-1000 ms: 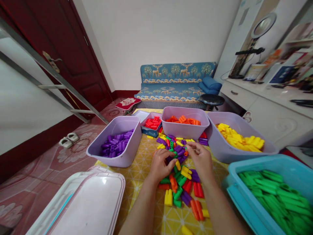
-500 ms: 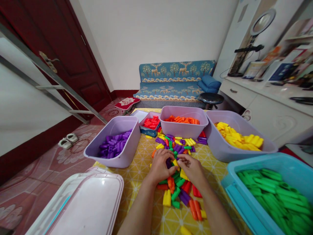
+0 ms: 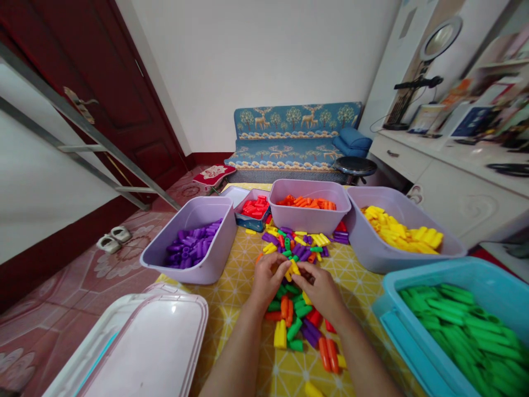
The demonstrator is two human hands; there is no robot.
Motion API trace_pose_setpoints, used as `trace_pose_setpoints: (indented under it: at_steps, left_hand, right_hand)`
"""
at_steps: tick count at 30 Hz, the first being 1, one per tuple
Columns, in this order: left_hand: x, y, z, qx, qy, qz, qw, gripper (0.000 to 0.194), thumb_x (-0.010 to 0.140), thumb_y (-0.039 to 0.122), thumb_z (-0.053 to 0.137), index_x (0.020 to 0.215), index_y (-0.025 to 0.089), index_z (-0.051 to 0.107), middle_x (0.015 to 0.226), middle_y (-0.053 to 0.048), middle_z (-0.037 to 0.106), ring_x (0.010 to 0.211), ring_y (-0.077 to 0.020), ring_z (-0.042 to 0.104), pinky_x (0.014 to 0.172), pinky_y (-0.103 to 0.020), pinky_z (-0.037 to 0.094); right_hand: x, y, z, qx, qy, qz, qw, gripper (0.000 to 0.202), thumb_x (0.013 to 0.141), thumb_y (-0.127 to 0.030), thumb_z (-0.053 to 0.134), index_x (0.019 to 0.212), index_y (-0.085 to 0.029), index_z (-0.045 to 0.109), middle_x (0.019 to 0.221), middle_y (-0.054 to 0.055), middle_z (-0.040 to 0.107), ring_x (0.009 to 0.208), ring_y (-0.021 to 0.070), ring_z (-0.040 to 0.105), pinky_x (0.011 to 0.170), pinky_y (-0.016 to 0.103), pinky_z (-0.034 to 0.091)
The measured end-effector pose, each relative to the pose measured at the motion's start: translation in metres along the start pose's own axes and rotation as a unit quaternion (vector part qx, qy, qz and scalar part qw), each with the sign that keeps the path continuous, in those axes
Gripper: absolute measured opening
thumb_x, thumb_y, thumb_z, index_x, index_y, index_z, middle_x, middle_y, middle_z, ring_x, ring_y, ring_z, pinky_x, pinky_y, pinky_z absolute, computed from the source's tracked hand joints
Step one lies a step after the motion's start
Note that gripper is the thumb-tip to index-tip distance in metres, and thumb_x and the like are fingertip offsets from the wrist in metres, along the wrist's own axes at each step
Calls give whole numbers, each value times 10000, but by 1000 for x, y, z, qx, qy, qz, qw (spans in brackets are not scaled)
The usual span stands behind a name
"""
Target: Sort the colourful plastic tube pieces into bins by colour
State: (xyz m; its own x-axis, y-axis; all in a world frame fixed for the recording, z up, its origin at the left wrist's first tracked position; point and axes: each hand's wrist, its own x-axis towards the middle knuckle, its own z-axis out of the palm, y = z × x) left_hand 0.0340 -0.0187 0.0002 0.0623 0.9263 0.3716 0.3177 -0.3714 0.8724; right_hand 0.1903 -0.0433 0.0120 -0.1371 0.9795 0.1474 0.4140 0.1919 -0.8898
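Between my two hands is a yellow plastic tube piece, pinched by the fingertips of both. My left hand grips it from the left, thumb and fingers together. From the other side my right hand closes on it. Below and around them lies a mixed pile of plastic tube pieces, among them an orange pair, a yellow piece, a green piece and a purple piece. More mixed pieces lie beyond my hands.
A lilac bin of purple pieces stands left. At the back are a small box of red pieces and a lilac bin of orange ones. Right are a lilac bin of yellow and a blue bin of green. Lids lie front left.
My hands have come together, and both now pinch the yellow tube piece, which is raised and more visible. The bins and the pile look the same.
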Motion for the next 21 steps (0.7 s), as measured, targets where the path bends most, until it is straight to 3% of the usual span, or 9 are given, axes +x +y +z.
trace_pose_setpoints:
  at_steps: [4, 8, 13, 16, 17, 19, 21]
  left_hand:
    - [-1, 3, 1, 3, 19, -2, 1000, 189, 832, 327, 590, 922, 184, 672, 796, -31, 688, 751, -160, 624, 758, -273, 477]
    - [-2, 4, 1, 26, 25, 11, 999, 189, 855, 323, 559, 845, 184, 686, 843, -47, 703, 834, -181, 636, 806, -296, 475]
    - [-2, 1, 1, 20, 62, -2, 998, 231, 887, 316, 499, 867, 169, 676, 825, -45, 698, 787, -172, 638, 756, -281, 478]
    - [-2, -3, 0, 16, 83, -21, 996, 243, 882, 334, 505, 890, 162, 676, 721, -30, 673, 705, -164, 627, 704, -271, 478]
    - [-2, -4, -1, 17, 87, -24, 996, 244, 881, 338, 507, 893, 162, 676, 694, -24, 662, 688, -162, 623, 695, -271, 477]
    - [-1, -4, -1, 25, 89, -22, 995, 244, 883, 339, 504, 883, 167, 677, 702, -27, 659, 708, -168, 624, 708, -279, 477]
    - [-1, -3, -1, 47, 85, -3, 995, 225, 884, 322, 506, 874, 176, 677, 781, -42, 675, 785, -180, 628, 757, -301, 476]
  right_hand:
    - [1, -7, -3, -28, 6, -5, 1000, 185, 798, -300, 564, 913, -187, 656, 771, 27, 675, 705, 172, 604, 668, 272, 466]
    - [-1, -12, -3, -32, 12, 3, 999, 145, 792, -297, 558, 849, -194, 642, 736, 11, 662, 679, 163, 595, 643, 259, 451]
    - [-3, -14, -3, -75, 30, 8, 997, 105, 769, -264, 556, 772, -205, 643, 651, -5, 633, 606, 151, 564, 597, 256, 416]
    - [2, -14, -12, -51, 40, 31, 997, 91, 725, -259, 600, 752, -201, 665, 623, -1, 633, 579, 154, 560, 569, 258, 417]
    - [5, -16, -18, -14, 62, 37, 997, 102, 718, -272, 619, 760, -196, 671, 640, 7, 644, 595, 159, 570, 575, 261, 427]
    - [11, -22, -31, 118, 164, 30, 979, 176, 728, -323, 641, 832, -186, 676, 741, 26, 678, 672, 166, 602, 633, 272, 461]
    - [17, -29, -42, 290, 306, -4, 907, 271, 759, -373, 632, 962, -196, 656, 882, 34, 685, 758, 149, 617, 730, 292, 482]
